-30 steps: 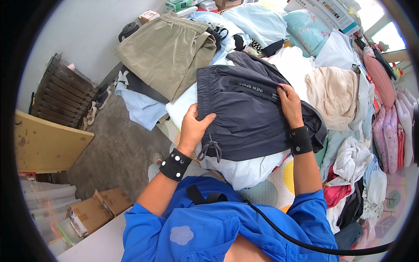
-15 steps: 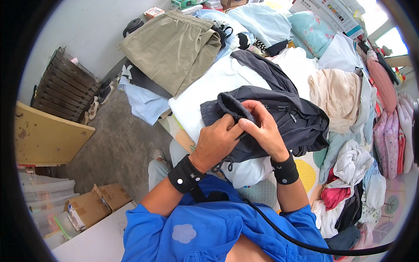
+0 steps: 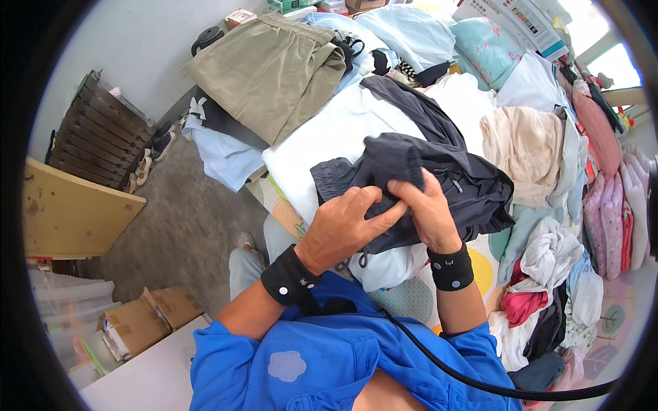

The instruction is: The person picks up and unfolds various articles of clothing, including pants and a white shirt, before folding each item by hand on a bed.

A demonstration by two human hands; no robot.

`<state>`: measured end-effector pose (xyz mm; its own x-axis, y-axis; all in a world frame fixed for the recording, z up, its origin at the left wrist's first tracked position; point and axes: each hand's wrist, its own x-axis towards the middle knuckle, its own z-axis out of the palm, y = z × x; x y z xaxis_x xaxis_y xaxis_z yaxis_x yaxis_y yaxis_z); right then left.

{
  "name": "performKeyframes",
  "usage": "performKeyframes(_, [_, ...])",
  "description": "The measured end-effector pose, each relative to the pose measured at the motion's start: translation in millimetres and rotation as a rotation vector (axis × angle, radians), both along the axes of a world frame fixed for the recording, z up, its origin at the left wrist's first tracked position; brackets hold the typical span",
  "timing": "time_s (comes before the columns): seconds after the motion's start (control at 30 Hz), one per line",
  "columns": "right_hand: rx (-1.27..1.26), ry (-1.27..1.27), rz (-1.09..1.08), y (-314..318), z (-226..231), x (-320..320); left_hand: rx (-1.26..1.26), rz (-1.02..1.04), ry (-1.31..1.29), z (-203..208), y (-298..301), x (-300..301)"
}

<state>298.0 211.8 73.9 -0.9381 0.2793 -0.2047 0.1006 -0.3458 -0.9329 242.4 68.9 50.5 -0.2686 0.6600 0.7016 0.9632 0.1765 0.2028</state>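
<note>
A dark, thin garment [image 3: 473, 198] with a zip pocket, a gathered elastic edge and a looped drawcord lies bunched in front of me. Its cuff-like end [image 3: 392, 161] stands raised and folded over above my hands. My right hand [image 3: 433, 216] pinches the lower rim of that end between thumb and fingers. Close beside it, my left hand [image 3: 346, 222] is at the garment's near side, thumb stretched toward the right hand and index finger bent against the cloth. Its other fingers are partly hidden, but it seems to grip the fabric.
White cloth [image 3: 308, 154] lies under the garment. Olive trousers or shorts [image 3: 274, 75] are at the back left, a beige cloth [image 3: 524, 140] to the right, and a crumpled clothes pile [image 3: 548, 253] nearer. A black cable [image 3: 466, 377] crosses my blue shirt. Cardboard boxes [image 3: 140, 325] stand lower left.
The garment's cuff-like end has flipped upward, so its round opening no longer faces me. My right hand has shifted slightly right and down, and the left thumb has come away from the right hand's fingers.
</note>
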Motion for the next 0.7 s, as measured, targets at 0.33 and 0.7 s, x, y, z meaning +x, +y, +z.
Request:
performKeyframes(0.33, [-0.473, 0.457, -0.424, 41, 34, 19, -0.064, 0.081, -0.222, -5, -7, 6])
performKeyframes(0.7, [-0.497, 0.570, -0.515, 65, 56, 22, 0.369, -0.035, -1.144, -10, -13, -1])
